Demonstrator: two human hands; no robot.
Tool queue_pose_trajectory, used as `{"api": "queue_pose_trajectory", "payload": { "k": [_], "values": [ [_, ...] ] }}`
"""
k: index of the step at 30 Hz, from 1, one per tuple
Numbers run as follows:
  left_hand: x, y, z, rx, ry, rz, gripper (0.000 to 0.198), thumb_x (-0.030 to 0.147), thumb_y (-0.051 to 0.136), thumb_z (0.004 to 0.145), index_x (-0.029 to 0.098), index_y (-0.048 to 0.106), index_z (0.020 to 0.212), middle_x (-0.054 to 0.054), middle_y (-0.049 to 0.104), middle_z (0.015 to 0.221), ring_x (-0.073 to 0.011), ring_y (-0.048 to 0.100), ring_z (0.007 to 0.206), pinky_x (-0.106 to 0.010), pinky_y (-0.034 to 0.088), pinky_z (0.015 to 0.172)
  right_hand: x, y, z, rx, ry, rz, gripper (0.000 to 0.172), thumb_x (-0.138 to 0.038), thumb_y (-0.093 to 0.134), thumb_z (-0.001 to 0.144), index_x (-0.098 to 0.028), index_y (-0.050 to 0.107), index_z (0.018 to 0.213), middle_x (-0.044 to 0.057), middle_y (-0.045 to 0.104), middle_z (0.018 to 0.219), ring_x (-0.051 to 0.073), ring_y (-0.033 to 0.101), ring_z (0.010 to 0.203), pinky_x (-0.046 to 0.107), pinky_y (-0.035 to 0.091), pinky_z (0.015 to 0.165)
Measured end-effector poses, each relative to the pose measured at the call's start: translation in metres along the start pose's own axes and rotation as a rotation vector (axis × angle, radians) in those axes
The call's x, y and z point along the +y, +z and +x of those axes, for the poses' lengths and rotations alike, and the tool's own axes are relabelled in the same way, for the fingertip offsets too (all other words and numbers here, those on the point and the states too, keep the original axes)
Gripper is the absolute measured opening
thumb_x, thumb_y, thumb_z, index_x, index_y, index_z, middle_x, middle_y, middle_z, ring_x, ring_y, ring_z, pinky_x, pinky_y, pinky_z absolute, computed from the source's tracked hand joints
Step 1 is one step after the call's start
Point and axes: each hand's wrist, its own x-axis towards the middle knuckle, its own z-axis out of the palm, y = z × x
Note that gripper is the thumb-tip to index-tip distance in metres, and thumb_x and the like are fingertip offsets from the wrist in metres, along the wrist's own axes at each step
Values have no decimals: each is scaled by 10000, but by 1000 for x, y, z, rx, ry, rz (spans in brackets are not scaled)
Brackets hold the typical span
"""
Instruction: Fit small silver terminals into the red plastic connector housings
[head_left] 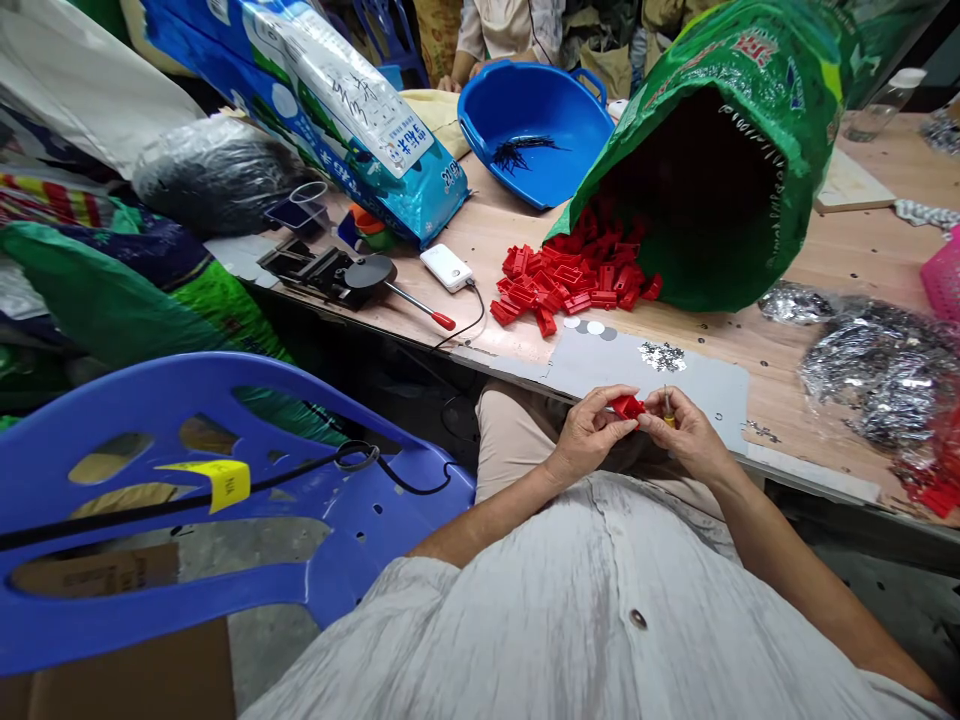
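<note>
My left hand (589, 437) pinches a small red plastic part (627, 407) in front of my belly, just off the table's front edge. Close against it, my right hand (686, 428) is closed on a small yellow-handled tool (669, 418) whose thin metal shaft points up; its exact kind is too small to tell. The right fingertips also touch or nearly touch the red part. Beyond my hands, a small heap of shiny metal pieces (663, 356) lies on a grey sheet (622, 362). A pile of similar red plastic parts (559, 283) spills from the mouth of a green sack (739, 270).
A blue basin (536, 95) holds thin dark pieces. Left of it are a blue bag (360, 110), a white power bank (447, 268) with a cable, and a lever tool (371, 272). Clear bags of metal parts (877, 350) lie right. A blue chair (360, 520) stands beside me; another person (510, 30) sits opposite.
</note>
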Motion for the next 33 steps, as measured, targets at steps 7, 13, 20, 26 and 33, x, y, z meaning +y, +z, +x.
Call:
{"api": "queue_pose_trajectory", "payload": {
  "k": [7, 13, 20, 26, 33],
  "values": [
    [-18, -20, 17, -49, 14, 228, 313, 241, 670, 810, 184, 604, 1111, -53, 651, 1058, -148, 629, 937, -278, 500, 886, 1, -13, 3, 56, -149, -471, 402, -447, 439, 946, -241, 629, 1234, 79, 588, 970, 194, 582, 805, 348, 478, 735],
    [-23, -31, 38, -140, 58, 494, 370, 163, 648, 775, 192, 636, 1143, -58, 688, 1087, -178, 633, 986, -315, 472, 948, 6, -6, 9, 71, -226, -663, 286, -352, 539, 911, -247, 683, 1135, 69, 708, 974, 222, 648, 825, 376, 490, 788],
    [-23, -35, 49, -252, 48, 495, 393, 156, 655, 753, 199, 675, 1143, -58, 710, 1092, -182, 654, 983, -319, 456, 977, 7, -6, 16, 28, -268, -707, 221, -287, 538, 900, -260, 715, 1029, 65, 723, 1020, 239, 670, 896, 394, 502, 815],
    [-23, -39, 54, -284, 35, 497, 362, 197, 679, 746, 210, 696, 1108, -34, 722, 1044, -173, 655, 953, -291, 460, 938, 11, -7, 19, 23, -263, -707, 213, -263, 543, 885, -271, 725, 996, 55, 719, 998, 236, 666, 896, 388, 502, 804],
    [-29, -40, 55, -289, 32, 482, 337, 194, 671, 742, 196, 695, 1079, -38, 719, 1034, -176, 652, 932, -285, 463, 904, 2, 1, 21, 27, -198, -771, 197, -247, 526, 886, -250, 716, 939, 57, 713, 942, 226, 653, 836, 363, 475, 755]
  ]
}}
